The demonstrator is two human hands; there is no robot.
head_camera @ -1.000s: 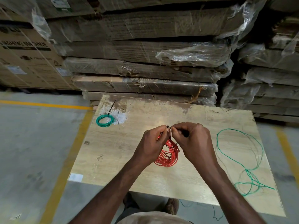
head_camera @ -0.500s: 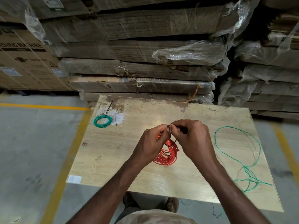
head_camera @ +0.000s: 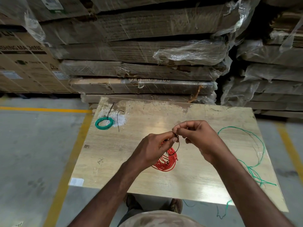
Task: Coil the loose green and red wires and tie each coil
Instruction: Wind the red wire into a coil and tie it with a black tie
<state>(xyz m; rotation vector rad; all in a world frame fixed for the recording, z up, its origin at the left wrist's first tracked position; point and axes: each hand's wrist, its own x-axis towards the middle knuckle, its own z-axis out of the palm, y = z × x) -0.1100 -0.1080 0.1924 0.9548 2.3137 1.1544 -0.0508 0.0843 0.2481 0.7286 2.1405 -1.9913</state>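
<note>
At a wooden board [head_camera: 188, 182] on a warehouse floor, a person's left hand [head_camera: 152, 151] and right hand [head_camera: 198, 138] pinch the ends of a thin black tie [head_camera: 176, 149] looped through a red wire coil [head_camera: 165, 161], fingertips narrowed and meeting above it, apparently to cinch the bundle. The coil hangs at board centre. At ten o'clock lies a tied green coil [head_camera: 104, 123] with a spare tie [head_camera: 118, 120] beside it; at three o'clock, loose green wire [head_camera: 255, 145] waits, uncoiled.

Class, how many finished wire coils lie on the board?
2: a green coil at the board's far left corner, and a red coil at centre, partly behind the left hand.
</note>
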